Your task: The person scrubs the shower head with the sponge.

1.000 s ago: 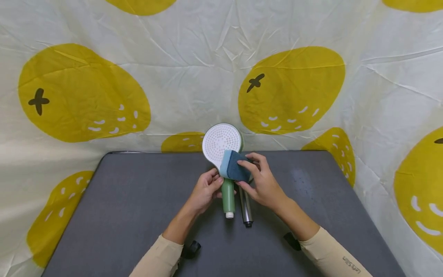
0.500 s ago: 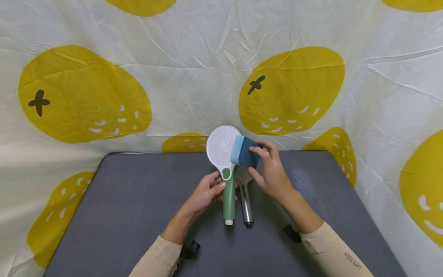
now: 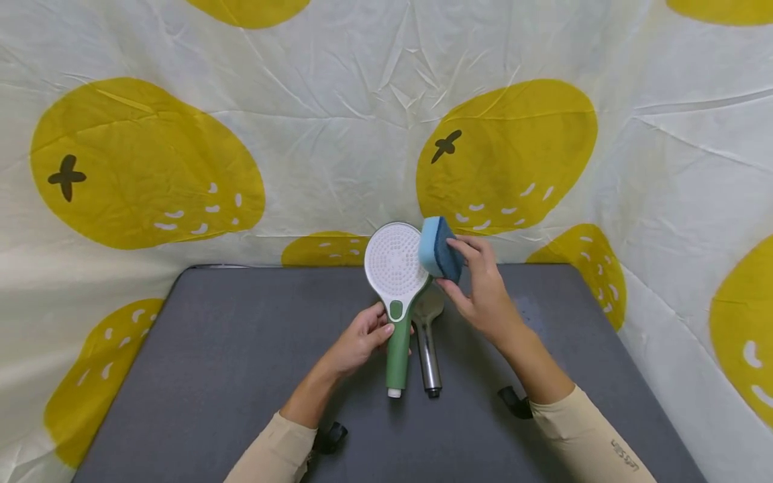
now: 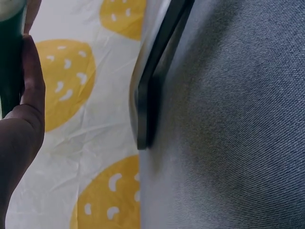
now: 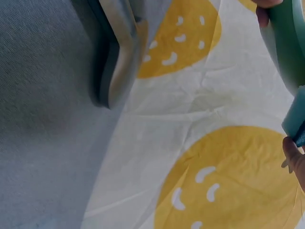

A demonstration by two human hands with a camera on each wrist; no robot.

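Observation:
In the head view my left hand (image 3: 361, 341) grips the green handle of a shower head (image 3: 395, 261), its round white spray face turned toward me and its handle pointing down. My right hand (image 3: 483, 288) pinches a blue sponge (image 3: 439, 248) between thumb and fingers. The sponge's light side overlaps the right edge of the spray face. The left wrist view catches part of my left hand (image 4: 28, 105) round the green handle (image 4: 10, 62). At the right edge of the right wrist view, my right thumb (image 5: 291, 151) presses against the sponge (image 5: 296, 117).
A second, metallic shower head (image 3: 429, 349) lies on the dark grey table (image 3: 253, 362) just behind and right of the green one. A pale curtain (image 3: 338, 154) with yellow fruit shapes hangs behind the table. Some wet-looking spots (image 3: 531, 312) mark the table at the right.
The sponge has moved up and right, from the neck of the shower head to the right edge of its face. The shower head has shifted slightly down and right.

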